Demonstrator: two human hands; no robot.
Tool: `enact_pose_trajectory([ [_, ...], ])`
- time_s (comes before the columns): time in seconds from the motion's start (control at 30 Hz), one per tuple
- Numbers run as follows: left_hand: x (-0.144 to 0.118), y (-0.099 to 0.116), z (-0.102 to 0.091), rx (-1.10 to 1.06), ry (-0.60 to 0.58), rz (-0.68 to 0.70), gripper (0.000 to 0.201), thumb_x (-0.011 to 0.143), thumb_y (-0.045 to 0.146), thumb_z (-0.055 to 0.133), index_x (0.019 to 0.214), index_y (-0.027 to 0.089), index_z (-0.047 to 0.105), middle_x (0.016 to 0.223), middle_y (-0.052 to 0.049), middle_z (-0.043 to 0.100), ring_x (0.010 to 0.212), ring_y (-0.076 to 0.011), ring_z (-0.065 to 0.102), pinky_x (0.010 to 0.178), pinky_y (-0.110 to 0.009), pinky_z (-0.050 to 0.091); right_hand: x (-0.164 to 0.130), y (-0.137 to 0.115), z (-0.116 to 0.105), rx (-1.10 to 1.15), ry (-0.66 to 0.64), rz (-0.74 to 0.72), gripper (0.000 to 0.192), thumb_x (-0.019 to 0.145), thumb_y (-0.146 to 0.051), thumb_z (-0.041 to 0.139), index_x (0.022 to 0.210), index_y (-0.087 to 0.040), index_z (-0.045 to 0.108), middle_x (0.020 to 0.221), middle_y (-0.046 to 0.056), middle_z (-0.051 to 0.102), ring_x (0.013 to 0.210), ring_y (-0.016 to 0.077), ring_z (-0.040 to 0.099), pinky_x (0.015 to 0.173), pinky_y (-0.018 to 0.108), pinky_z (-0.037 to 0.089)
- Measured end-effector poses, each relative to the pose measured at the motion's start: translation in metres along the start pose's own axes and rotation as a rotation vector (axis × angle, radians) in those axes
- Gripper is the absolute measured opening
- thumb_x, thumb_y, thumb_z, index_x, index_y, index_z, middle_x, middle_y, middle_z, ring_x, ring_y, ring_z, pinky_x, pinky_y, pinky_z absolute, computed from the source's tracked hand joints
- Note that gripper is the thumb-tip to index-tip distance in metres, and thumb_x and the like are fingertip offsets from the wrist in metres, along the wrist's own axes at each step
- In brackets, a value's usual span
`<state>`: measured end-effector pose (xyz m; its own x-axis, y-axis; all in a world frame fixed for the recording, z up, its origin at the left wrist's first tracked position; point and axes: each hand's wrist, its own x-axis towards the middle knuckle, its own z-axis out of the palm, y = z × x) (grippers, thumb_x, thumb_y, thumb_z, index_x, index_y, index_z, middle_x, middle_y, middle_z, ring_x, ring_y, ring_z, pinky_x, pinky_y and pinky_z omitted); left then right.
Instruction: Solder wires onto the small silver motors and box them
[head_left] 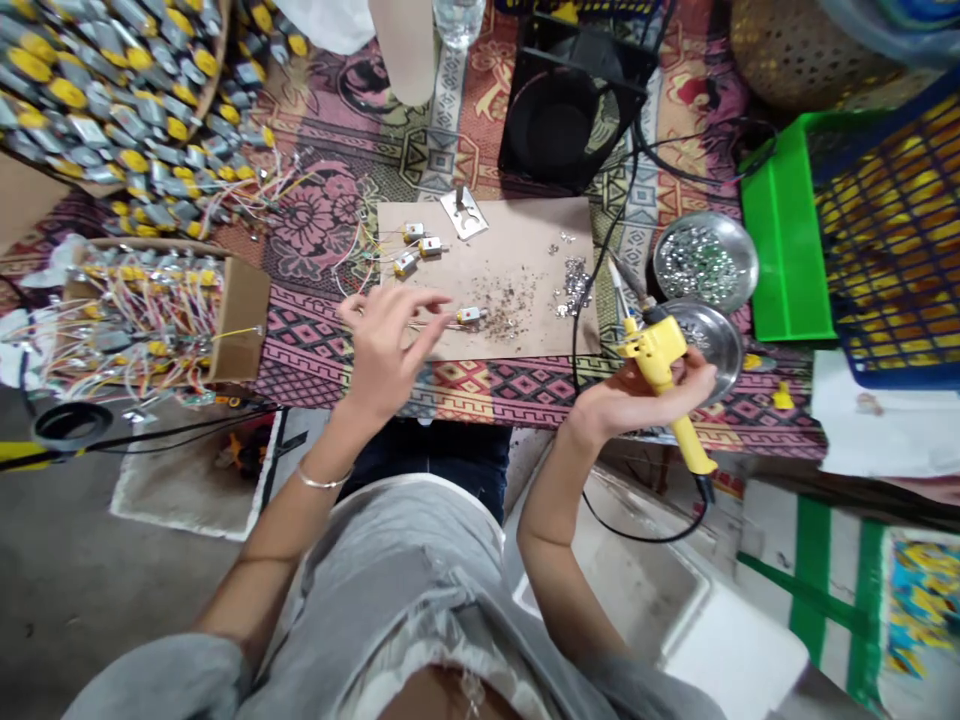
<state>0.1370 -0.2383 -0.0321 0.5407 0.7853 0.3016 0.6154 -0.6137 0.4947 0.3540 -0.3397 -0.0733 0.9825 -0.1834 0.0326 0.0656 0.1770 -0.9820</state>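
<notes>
My right hand (626, 402) is wrapped round a yellow soldering gun (660, 358) with a black cord, its tip pointing up and away over the table. My left hand (391, 335) hovers at the board's left part, thumb and fingers apart with nothing visible between them. Close to its fingertips a small silver motor (469, 315) with wires lies on the brown board (540, 225). Further back on the board are several more wired motors (430, 246). Small metal parts (574, 282) are heaped at the board's right side, and brown crumbs are scattered across its middle.
Left stand a cardboard box (244, 318) of wired motors and a big pile of motors (135, 110). A black fan (559, 125) sits at the back. Two metal bowls (750, 262), a green bin (780, 240) and a blue basket (885, 370) are at right.
</notes>
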Motion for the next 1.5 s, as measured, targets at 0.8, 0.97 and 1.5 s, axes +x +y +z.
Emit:
enact_pose_trajectory([
  [0.8,0.003,-0.04,0.0,0.152,-0.285,0.178,0.02,0.109,0.025,0.058,0.117,0.026,0.076,0.116,-0.011,0.078,0.12,-0.0365,0.065,0.108,-0.063,0.032,-0.057,-0.008,-0.07,-0.219,-0.131,-0.071,0.037,0.093,-0.059,0.058,0.092,-0.022,0.065,0.084,0.0,0.061,0.078,0.0162,0.064,0.078,0.037,0.061],
  [0.97,0.003,-0.042,0.002,0.145,-0.298,0.184,0.021,0.109,0.025,0.054,0.104,0.025,0.075,0.111,-0.01,0.077,0.118,-0.0357,0.064,0.108,-0.064,0.032,-0.057,-0.007,-0.067,-0.198,-0.142,-0.064,0.038,0.094,-0.059,0.059,0.093,-0.022,0.065,0.084,0.0,0.062,0.077,0.0155,0.064,0.078,0.036,0.061],
  [1.5,0.007,-0.051,0.004,0.138,-0.292,0.253,0.031,0.106,0.016,0.045,0.09,0.025,0.07,0.098,-0.009,0.071,0.117,-0.0323,0.063,0.113,-0.065,0.034,-0.057,-0.008,-0.066,-0.23,-0.142,-0.036,0.042,0.09,-0.067,0.06,0.086,-0.026,0.052,0.083,-0.001,0.056,0.068,0.0133,0.059,0.056,0.03,0.054],
])
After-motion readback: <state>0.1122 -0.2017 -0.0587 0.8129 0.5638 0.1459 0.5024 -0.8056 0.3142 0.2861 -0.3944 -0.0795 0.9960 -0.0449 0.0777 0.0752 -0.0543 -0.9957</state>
